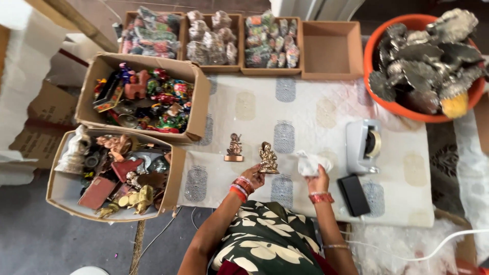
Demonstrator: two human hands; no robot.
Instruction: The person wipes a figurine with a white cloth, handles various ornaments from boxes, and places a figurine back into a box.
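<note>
upright gold figurine [268, 158] pinched at its base in left hand [253, 176], long axis vertical, right hand [318, 179] closed on white cloth [311, 164] just beside.

Green cream-leaf dress, red bangles on both wrists

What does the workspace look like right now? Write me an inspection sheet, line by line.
Surface: quilted white cloth with printed motifs.
Job's things: golden figurine in left hand; white wad in right hand.
Clutter: small brown figurine, tape dispenser, black case.
Grippers: both hands closed on their things.
Cables: white cable at lower right.
Surroundings: two cardboard boxes of figurines, four trays, orange tub of metal pieces.
</note>
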